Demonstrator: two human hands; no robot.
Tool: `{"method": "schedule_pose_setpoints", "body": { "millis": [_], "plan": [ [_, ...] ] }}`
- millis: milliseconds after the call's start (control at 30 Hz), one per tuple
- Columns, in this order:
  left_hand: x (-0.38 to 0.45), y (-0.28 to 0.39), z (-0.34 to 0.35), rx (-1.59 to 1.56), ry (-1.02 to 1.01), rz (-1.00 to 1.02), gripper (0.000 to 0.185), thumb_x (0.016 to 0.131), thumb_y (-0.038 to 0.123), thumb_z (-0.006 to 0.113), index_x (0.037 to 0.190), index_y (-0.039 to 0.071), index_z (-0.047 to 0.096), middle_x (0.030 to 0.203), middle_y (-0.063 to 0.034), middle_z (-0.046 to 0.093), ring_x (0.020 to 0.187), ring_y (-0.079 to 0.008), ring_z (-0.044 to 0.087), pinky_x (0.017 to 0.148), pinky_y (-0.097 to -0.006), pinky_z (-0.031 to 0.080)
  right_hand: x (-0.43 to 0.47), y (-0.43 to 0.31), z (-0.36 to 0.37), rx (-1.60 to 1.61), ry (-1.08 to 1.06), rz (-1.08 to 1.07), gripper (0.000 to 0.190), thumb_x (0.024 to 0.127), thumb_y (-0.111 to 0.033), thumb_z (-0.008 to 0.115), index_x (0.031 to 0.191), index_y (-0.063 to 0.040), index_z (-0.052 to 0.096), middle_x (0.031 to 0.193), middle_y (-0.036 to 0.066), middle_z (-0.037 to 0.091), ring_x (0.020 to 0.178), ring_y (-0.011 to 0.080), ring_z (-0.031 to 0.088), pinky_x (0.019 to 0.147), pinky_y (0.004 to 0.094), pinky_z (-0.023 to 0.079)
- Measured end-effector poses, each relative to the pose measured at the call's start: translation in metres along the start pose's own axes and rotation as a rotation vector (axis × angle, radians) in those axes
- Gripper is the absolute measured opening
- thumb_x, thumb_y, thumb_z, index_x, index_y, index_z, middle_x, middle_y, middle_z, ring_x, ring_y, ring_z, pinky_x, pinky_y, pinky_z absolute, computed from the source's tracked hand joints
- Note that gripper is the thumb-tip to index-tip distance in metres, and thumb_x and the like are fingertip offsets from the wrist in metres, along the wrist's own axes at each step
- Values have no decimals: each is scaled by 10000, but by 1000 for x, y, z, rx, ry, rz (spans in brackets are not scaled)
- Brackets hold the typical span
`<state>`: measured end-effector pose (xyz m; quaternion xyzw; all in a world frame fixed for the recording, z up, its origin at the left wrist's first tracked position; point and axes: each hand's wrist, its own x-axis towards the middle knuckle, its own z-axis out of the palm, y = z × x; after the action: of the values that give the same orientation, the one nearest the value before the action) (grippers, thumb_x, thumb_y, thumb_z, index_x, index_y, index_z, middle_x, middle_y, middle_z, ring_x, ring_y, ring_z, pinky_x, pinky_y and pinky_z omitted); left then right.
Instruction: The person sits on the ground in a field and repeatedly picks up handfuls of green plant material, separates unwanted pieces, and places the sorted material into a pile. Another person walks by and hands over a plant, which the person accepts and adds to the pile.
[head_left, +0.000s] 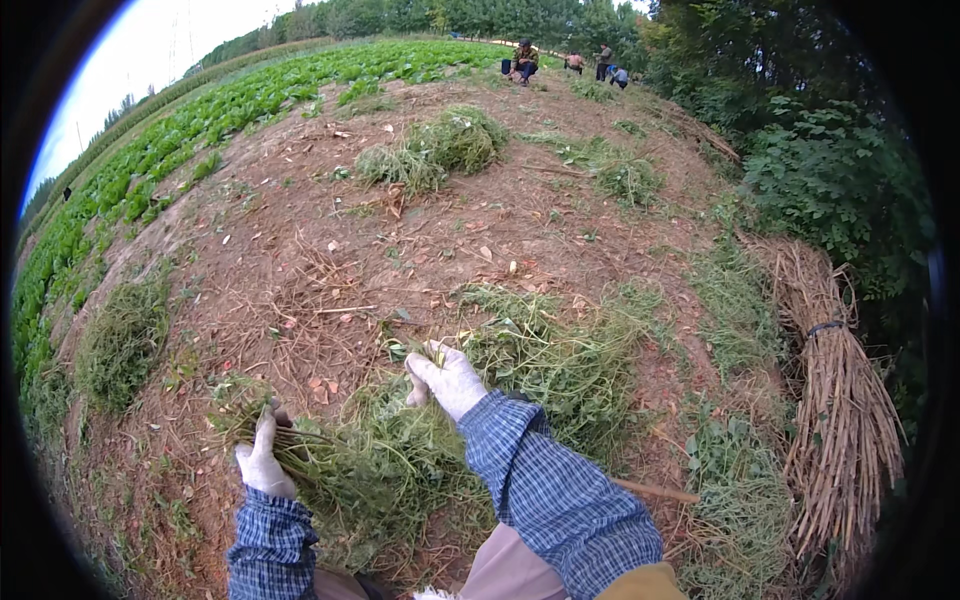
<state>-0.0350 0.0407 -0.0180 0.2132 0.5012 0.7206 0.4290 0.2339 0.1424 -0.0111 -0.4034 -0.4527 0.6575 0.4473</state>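
Observation:
My left hand (266, 454), in a pale work glove, grips a bundle of green plant stalks (307, 446), whose stem ends and some leaves poke out past the thumb. The leafy mass of that bundle trails to the right, over the ground before my knees. My right hand (448, 381), also gloved, is closed around a few thin green sprigs (427, 352); part of them is hidden by the fingers. Just beyond and right of it spreads a loose heap of pulled green plants (559, 360) on the soil.
A tied bundle of dry stalks (844, 405) lies along the right, beside dark shrubs (832, 180). Farther off are another plant heap (450, 146) and a crouching person (524, 61), with several people behind. Leafy crop rows (180, 124) run along the left. A wooden stick (656, 491) lies near my right forearm.

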Motion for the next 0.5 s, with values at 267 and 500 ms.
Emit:
{"method": "schedule_pose_setpoints", "body": {
  "millis": [267, 500],
  "plan": [
    [-23, -6, 24, -7, -46, -48, 234, 867, 114, 656, 1025, -52, 612, 968, -125, 670, 839, -205, 642, 744, -328, 528, -20, 4, 65, -338, -254, 196, 396, 843, -135, 698, 1179, -13, 527, 795, 43, 627, 546, 89, 560, 476, 248, 493],
    [-33, -5, 41, 36, -85, -135, 347, 860, 93, 645, 1131, -97, 543, 1122, -191, 625, 962, -260, 639, 843, -364, 528, -29, 7, 87, -475, -209, 59, 540, 787, -247, 756, 1211, 10, 542, 797, 101, 650, 503, 109, 568, 450, 250, 469]
  ]
}}
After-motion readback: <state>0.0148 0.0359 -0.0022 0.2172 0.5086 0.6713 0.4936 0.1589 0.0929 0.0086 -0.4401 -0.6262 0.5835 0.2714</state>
